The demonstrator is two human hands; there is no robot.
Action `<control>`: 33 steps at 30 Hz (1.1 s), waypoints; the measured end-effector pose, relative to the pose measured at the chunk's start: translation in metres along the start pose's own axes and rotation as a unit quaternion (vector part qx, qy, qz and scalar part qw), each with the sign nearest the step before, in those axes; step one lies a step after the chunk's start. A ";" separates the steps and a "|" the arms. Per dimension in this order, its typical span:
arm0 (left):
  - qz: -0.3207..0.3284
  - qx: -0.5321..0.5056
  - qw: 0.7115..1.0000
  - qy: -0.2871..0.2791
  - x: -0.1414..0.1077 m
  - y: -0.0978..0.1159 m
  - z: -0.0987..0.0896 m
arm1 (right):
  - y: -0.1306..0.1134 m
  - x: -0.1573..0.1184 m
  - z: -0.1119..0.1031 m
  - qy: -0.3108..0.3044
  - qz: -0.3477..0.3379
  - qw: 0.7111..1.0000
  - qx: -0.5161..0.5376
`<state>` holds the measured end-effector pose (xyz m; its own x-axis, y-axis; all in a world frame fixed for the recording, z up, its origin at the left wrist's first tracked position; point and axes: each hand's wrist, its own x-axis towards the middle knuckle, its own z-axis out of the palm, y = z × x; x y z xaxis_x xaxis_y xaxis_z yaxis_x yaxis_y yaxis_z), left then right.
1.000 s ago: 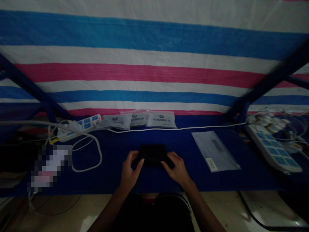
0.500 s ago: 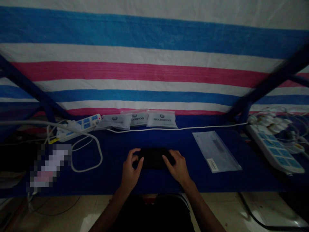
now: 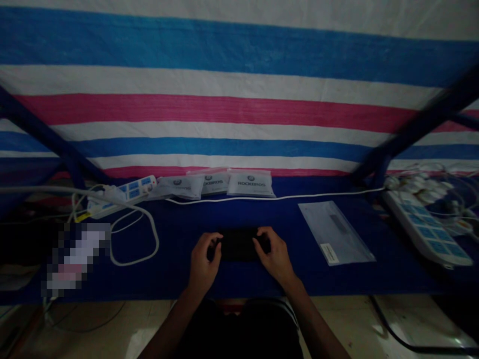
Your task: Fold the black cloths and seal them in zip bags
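Observation:
A flat, black, roughly rectangular item (image 3: 239,244) lies low over the blue table surface, right in front of me. Its kind is too dark to make out. My left hand (image 3: 205,254) grips its left end, thumb on the near side and fingers curled round the edge. At the opposite end my right hand (image 3: 275,252) holds it the same way. To the right lies a clear zip bag (image 3: 333,232), flat, with a white label (image 3: 330,253) at its lower corner.
Along the back lie several packed ROCKBROS bags (image 3: 250,184), with a white cable (image 3: 277,199) before them. A power strip (image 3: 127,194) and looped cable (image 3: 155,234) are at left. Another power strip (image 3: 430,232) stands at right under tangled cords. Striped sheeting (image 3: 232,109) hangs behind.
My left hand's fingers have shifted slightly along the black item's edge, and my right hand's fingers have moved a little too. The item stays in nearly the same place.

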<state>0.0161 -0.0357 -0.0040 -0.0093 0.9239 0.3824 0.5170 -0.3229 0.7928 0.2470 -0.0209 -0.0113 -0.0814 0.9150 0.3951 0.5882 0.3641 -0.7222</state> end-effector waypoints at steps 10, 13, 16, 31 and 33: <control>-0.001 0.221 0.975 -0.029 -0.003 0.010 0.006 | -0.001 0.004 0.002 0.024 0.025 0.997 -0.063; 0.016 0.246 0.969 -0.017 -0.005 0.013 0.006 | 0.000 0.004 0.003 0.021 0.028 0.997 -0.067; 0.077 0.231 0.970 -0.014 -0.009 0.014 0.005 | -0.001 0.003 0.002 0.014 0.020 0.998 -0.056; 0.134 0.252 0.940 -0.186 -0.007 0.013 0.012 | -0.012 -0.004 -0.004 0.026 -0.055 0.995 -0.073; 0.128 0.250 0.942 -0.184 -0.008 0.012 0.012 | -0.018 -0.004 -0.001 -0.016 -0.095 0.992 -0.086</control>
<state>0.0328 -0.0441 -0.0032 0.4206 0.8671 0.2671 0.8016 -0.4930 0.3382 0.2376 -0.0314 0.0009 -0.2272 0.8388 0.4948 0.6887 0.4977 -0.5273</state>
